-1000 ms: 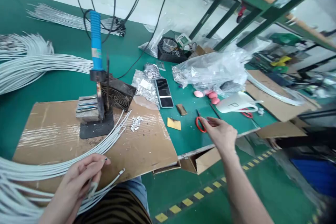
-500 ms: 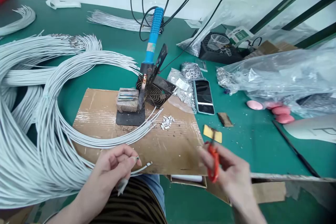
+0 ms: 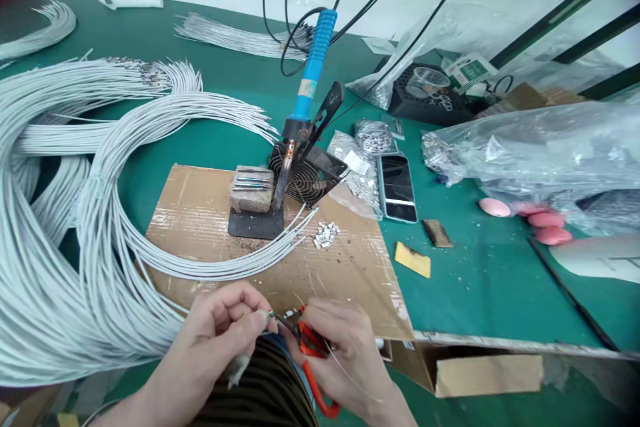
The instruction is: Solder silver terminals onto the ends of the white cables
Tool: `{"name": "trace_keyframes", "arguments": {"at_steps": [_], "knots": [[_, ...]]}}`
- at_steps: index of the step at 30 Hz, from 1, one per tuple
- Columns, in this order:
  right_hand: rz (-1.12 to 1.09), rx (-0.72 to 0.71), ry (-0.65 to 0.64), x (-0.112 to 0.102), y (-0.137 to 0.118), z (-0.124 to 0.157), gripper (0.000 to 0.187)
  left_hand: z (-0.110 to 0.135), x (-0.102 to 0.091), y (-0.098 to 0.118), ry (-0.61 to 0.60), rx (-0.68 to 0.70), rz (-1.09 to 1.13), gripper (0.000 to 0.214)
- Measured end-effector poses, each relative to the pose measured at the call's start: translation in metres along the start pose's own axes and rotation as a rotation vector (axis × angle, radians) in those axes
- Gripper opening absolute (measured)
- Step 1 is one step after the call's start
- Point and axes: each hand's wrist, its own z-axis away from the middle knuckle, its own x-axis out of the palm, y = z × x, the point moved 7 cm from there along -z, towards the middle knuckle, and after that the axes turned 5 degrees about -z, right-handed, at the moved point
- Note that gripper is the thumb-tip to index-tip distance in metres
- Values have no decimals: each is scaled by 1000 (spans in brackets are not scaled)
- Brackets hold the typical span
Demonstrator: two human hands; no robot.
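Note:
My left hand [image 3: 227, 323] is closed, its thumb and forefinger pinching the end of a white cable [image 3: 289, 313]. Most of that cable is hidden by my hands. A greyish scrap [image 3: 238, 369] hangs under the left palm. My right hand [image 3: 343, 347] is wrapped round red-handled scissors [image 3: 320, 392], one handle loop hanging below the fingers. Their dark blades reach the left fingertips at the cable end; I cannot tell whether they touch the cable. A thin pale strand [image 3: 345, 370] runs across the right hand.
White cable bundles [image 3: 105, 213] fill the left. On cardboard [image 3: 350, 287] stand a blue-handled soldering iron [image 3: 314, 67] in its holder and small white pieces [image 3: 327, 235]. Rightward lie a phone [image 3: 397, 187], a yellow sponge [image 3: 413, 260] and plastic bags [image 3: 530, 147].
My right hand has brought the scissors leftward from the cardboard's right edge to the left fingertips. My left hand keeps its pinch. The view has shifted slightly.

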Motion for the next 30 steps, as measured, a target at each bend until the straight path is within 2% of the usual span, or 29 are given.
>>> {"name": "trace_keyframes", "arguments": {"at_steps": [13, 20, 26, 30], "knots": [[40, -85, 55, -3, -2, 3, 36, -1, 3, 3, -77, -39, -36, 37], [40, -94, 60, -3, -1, 2, 37, -4, 1, 0, -46, -71, -13, 36], [30, -114, 161, 0, -1, 7, 37, -6, 3, -7, -37, -104, 47, 32], [-14, -73, 285, 9, -4, 10, 35, -7, 2, -6, 20, -59, 41, 31]]}}
